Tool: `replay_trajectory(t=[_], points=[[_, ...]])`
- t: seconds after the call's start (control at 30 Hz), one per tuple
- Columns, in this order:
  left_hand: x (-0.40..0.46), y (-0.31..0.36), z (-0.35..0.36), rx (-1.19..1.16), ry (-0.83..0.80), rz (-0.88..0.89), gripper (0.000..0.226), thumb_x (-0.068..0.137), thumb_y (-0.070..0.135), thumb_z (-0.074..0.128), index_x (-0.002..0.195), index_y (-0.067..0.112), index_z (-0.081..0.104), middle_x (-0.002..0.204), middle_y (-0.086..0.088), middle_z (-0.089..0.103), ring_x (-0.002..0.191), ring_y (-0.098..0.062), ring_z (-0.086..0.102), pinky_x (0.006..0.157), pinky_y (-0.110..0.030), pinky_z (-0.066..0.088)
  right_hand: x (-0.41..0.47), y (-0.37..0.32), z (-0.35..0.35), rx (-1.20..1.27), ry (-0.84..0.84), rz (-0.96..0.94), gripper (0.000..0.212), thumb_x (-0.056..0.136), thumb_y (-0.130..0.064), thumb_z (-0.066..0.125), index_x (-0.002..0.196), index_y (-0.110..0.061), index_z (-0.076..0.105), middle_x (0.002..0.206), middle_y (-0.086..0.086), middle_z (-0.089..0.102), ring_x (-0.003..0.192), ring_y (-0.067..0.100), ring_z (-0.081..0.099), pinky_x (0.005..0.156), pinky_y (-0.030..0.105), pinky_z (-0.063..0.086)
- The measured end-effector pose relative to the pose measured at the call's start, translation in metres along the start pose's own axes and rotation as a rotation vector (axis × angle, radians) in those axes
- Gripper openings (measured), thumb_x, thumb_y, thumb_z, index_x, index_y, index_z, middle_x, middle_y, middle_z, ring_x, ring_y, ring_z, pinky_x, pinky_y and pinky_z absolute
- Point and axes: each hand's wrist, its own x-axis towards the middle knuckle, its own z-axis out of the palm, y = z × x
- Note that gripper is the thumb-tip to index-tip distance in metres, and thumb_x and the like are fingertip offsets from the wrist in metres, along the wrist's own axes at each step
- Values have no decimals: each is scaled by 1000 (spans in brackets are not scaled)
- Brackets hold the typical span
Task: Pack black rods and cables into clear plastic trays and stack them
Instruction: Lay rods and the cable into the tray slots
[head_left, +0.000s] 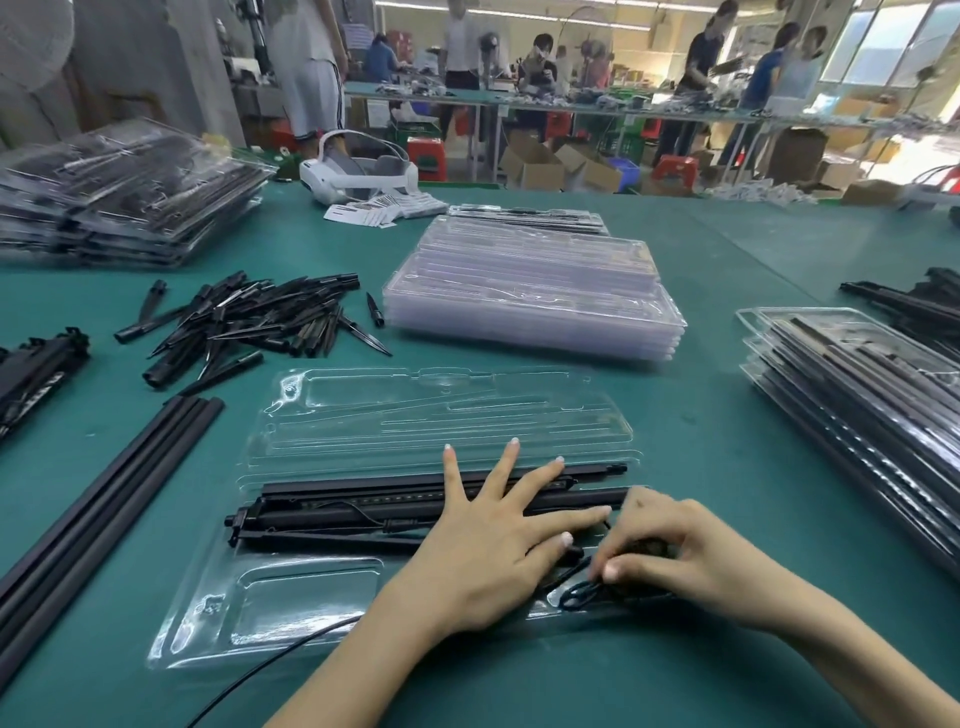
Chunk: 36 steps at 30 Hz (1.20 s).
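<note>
Green worktop (727, 467) carried a stack of empty clear trays (530, 291) at centre and packed tray stacks (857, 415) by its right edge. Open clear tray (311, 597) lay at the near edge, black rods (363, 504) inside. Left hand (488, 540) pressed flat, fingers spread, on the rods. Right hand (670, 556) pinched a coiled black cable (582, 592) at the tray's right end.

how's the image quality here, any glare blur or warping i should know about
Head view: wide-angle warping bends the table edges and the long black rods at left; the open clear tray throws small glare spots that hide its outline; windows at top right are blown out; background workers are soft; both hands, left and right, look fairly sharp.
</note>
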Motion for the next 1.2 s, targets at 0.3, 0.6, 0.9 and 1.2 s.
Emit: replay_trajectory(t=[0.3, 0.6, 0.9, 1.2], points=[[-2, 0, -1, -16, -1, -12, 42, 95, 60, 14, 136, 68, 8, 158, 21, -7, 141, -12, -29, 103, -64, -25, -1, 1, 20, -13, 272, 91, 14, 67, -35, 82, 69, -34, 69, 74, -11, 64, 66, 6, 57, 61, 13, 41], [-2, 3, -1, -9, -6, -27, 56, 79, 82, 21, 131, 73, 4, 157, 22, -8, 141, -12, -29, 102, -65, -24, -17, 5, 15, -364, 323, -78, 31, 69, -58, 69, 58, -30, 65, 78, -19, 55, 73, -2, 42, 68, 19, 33], [-2, 3, -1, -27, -14, -38, 64, 75, 84, 33, 130, 74, 2, 156, 24, -10, 140, -11, -31, 102, -65, -25, -21, 3, -20, 17, 45, 55, 15, 72, -30, 78, 86, -36, 78, 70, 1, 65, 61, 6, 55, 61, 23, 43], [-3, 19, 1, 37, 2, 217, 46, 100, 48, 29, 145, 51, 22, 154, 30, 10, 134, 9, -28, 101, -65, -26, -22, 3, -16, -67, 4, 48, 10, 75, -19, 81, 74, -28, 76, 77, -11, 60, 66, 4, 56, 66, 20, 45]])
